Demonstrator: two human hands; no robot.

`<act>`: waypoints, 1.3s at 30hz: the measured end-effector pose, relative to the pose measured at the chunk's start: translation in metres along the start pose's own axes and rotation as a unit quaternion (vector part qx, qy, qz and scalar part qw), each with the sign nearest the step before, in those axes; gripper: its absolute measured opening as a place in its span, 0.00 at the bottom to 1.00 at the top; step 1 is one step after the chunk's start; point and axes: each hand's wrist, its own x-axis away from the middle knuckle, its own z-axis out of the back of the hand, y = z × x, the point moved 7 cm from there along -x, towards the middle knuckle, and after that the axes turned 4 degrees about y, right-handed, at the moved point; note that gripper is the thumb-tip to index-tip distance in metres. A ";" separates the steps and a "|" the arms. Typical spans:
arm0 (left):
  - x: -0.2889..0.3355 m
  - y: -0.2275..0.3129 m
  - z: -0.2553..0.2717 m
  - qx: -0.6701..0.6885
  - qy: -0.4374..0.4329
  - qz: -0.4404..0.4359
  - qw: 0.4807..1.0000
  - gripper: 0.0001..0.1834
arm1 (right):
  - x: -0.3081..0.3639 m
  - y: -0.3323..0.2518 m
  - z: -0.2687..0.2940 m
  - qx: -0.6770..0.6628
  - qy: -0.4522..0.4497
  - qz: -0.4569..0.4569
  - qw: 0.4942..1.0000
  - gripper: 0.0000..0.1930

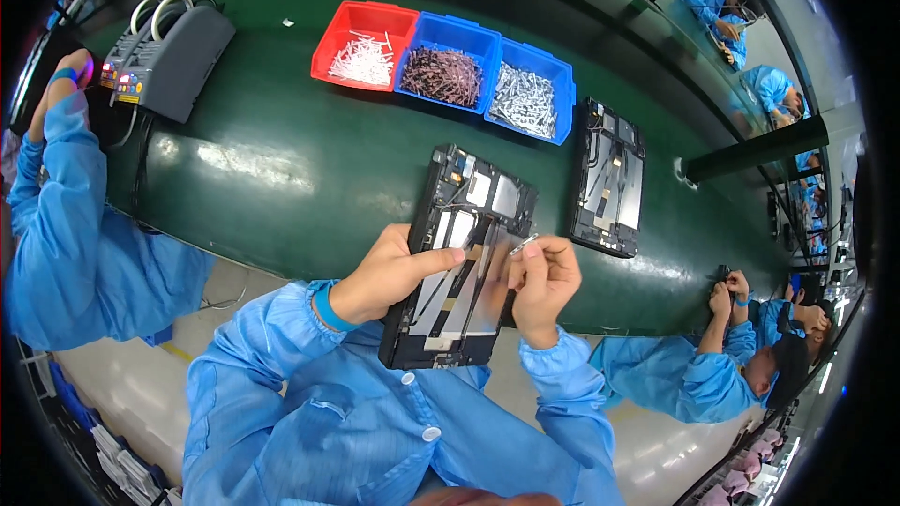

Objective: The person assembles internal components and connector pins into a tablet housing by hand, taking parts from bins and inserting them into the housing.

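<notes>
My left hand [386,274] is closed round the left edge of an opened black tablet [461,309], its thumb lying over the inner parts. The tablet tilts over the table's front edge, with its silver panels, dark cables and small boards facing up. At its right side, my right hand [546,289] pinches a small silvery metal piece [524,244] between thumb and forefinger, just above the tablet. The piece resembles those heaped in the right blue bin [527,131], though its exact kind is too small to make out.
A second opened tablet [607,183] lies right on the green table [281,215]. Beyond my hands stand a red bin [375,11] of white pieces and a blue bin [459,22] of brownish pieces. A grey device [183,61] stands far left. Co-workers in blue sit on both sides.
</notes>
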 end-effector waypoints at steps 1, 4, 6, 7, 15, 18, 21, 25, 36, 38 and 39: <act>0.005 0.016 0.001 -0.008 0.006 -0.058 0.998 0.12 | -0.007 -0.010 -0.005 -0.007 -0.007 -0.010 1.000 0.05; 0.022 0.058 0.013 -0.076 0.075 -0.294 0.950 0.07 | -0.026 -0.057 -0.027 -0.014 -0.067 0.057 0.996 0.05; 0.039 0.076 0.014 -0.152 0.164 -0.435 0.872 0.08 | -0.035 -0.086 -0.046 -0.048 -0.119 0.074 0.989 0.04; 0.043 0.084 0.012 -0.168 0.176 -0.518 0.820 0.08 | -0.038 -0.099 -0.058 -0.078 -0.167 0.086 0.979 0.03; 0.040 0.078 0.005 -0.434 0.237 -0.702 0.513 0.37 | -0.044 -0.114 -0.124 -0.158 -0.320 -0.024 0.934 0.02; 0.037 0.068 0.013 -0.436 0.225 -0.702 0.517 0.37 | -0.038 -0.103 -0.128 -0.106 -0.319 -0.010 0.942 0.03; 0.035 0.066 0.012 -0.437 0.214 -0.699 0.525 0.36 | -0.035 -0.098 -0.127 -0.129 -0.322 -0.019 0.938 0.04; 0.035 0.069 0.009 -0.438 0.213 -0.697 0.526 0.35 | -0.036 -0.101 -0.126 -0.134 -0.318 -0.017 0.939 0.04; 0.039 0.070 0.007 -0.432 0.226 -0.710 0.508 0.34 | -0.032 -0.100 -0.128 -0.112 -0.332 0.002 0.937 0.04; 0.039 0.070 0.006 -0.433 0.226 -0.710 0.506 0.34 | -0.031 -0.100 -0.129 -0.112 -0.333 0.001 0.936 0.04; 0.040 0.070 0.007 -0.436 0.228 -0.709 0.505 0.34 | -0.031 -0.099 -0.130 -0.113 -0.334 0.000 0.936 0.04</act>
